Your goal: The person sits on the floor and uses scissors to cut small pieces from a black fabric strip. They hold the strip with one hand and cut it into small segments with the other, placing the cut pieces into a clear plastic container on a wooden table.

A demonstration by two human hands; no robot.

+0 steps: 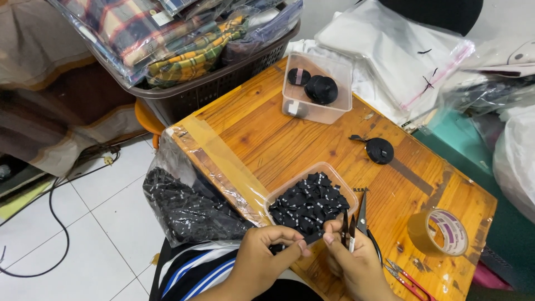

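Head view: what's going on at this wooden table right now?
A person sits at the wooden table, pinching a strip of black label ribbon between the left hand and right hand. The right hand also holds small thread snips. Just beyond is a clear plastic tub heaped with cut black labels. A tape roll and a red-handled tool lie at the right.

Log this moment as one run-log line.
left hand: pinches black label strip | right hand: holds thread snips, grips strip | behind: tub of cut black labels | surface: wooden table
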